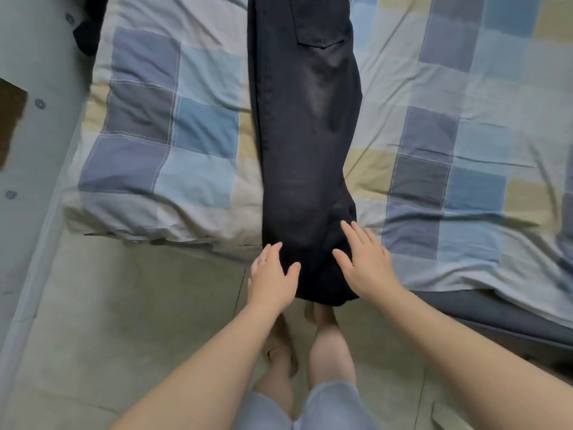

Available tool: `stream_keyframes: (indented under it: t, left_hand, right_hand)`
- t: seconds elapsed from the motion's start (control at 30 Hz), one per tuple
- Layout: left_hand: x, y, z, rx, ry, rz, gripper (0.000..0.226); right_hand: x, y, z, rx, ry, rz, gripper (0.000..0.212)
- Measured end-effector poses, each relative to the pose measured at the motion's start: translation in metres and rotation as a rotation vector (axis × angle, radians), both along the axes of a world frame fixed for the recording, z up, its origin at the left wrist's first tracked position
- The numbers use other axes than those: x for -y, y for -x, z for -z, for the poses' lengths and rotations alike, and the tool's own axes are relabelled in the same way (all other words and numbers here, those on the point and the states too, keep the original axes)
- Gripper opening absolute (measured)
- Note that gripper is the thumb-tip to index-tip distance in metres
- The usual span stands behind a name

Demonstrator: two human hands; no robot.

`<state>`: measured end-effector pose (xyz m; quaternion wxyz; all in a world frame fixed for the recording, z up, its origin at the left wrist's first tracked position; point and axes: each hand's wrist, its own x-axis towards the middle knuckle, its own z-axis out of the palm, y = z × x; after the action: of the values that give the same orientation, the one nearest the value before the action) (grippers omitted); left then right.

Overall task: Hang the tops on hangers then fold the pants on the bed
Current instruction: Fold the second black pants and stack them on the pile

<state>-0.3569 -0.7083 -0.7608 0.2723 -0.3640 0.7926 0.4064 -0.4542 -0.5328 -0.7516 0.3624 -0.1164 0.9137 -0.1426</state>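
Observation:
A pair of black pants (305, 125) lies lengthwise down the middle of the bed (161, 144), folded leg on leg, back pocket up at the far end. The leg ends hang over the bed's near edge. My left hand (273, 274) rests with straight fingers on the left side of the leg ends. My right hand (364, 262) lies flat on their right side, fingers spread. Neither hand grips the cloth.
The bed wears a checked cover of blue, grey and cream squares. A dark garment (88, 29) lies at the bed's far left corner. A pale wall or cabinet (34, 144) runs along the left. My bare feet (297, 336) stand on the tiled floor (130, 321).

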Motion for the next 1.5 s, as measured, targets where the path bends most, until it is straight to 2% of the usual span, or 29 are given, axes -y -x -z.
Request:
stream_keyframes:
  t: [0.27,0.43,0.53,0.6,0.67,0.73,1.0,1.07,1.17,1.23,1.33,1.4,1.5]
  left_hand:
    - [-0.002,-0.084,0.052,0.054,-0.084,-0.094,0.067]
    - [-0.002,-0.073,0.095,-0.082,-0.022,-0.222,0.078]
    - [0.001,-0.059,0.114,-0.117,-0.038,-0.257,0.076]
    - [0.001,-0.052,0.122,-0.104,-0.031,-0.257,0.063]
    - [0.001,-0.049,0.123,-0.095,-0.006,-0.237,0.04]
    - [0.001,-0.05,0.122,-0.09,0.005,-0.214,0.03]
    - [-0.039,-0.067,0.111,-0.042,-0.074,-0.188,0.04]
    - [-0.048,-0.064,0.113,-0.017,-0.078,-0.191,0.043]
    - [-0.054,-0.059,0.122,-0.01,0.031,-0.278,0.043]
    - [-0.05,-0.057,0.128,-0.06,0.072,-0.416,0.052]
    - [-0.039,-0.056,0.137,-0.129,0.002,-0.461,0.073]
    - [-0.034,-0.056,0.141,-0.147,-0.038,-0.424,0.068]
    - [-0.028,-0.056,0.143,-0.121,-0.065,-0.336,0.044]
  right_hand:
    - [-0.037,-0.077,0.056,0.104,0.072,0.201,0.066]
    - [-0.038,-0.08,0.109,0.177,0.157,0.379,0.073]
    - [-0.035,-0.076,0.135,0.172,0.207,0.523,0.063]
    - [-0.036,-0.07,0.146,0.17,0.189,0.603,0.054]
    - [-0.038,-0.064,0.154,0.172,0.182,0.613,0.035]
    - [-0.041,-0.061,0.154,0.143,0.179,0.593,0.024]
    - [-0.088,-0.061,0.127,-0.009,0.146,0.579,0.031]
    - [-0.091,-0.053,0.13,0.004,0.093,0.585,0.028]
    - [-0.085,-0.042,0.141,0.118,0.038,0.599,0.018]
    - [-0.079,-0.039,0.147,0.211,0.145,0.659,0.021]
    - [-0.071,-0.035,0.15,0.332,0.405,0.792,0.043]
    - [-0.068,-0.031,0.153,0.371,0.479,0.812,0.049]
    - [-0.066,-0.027,0.156,0.506,0.541,0.808,0.043]
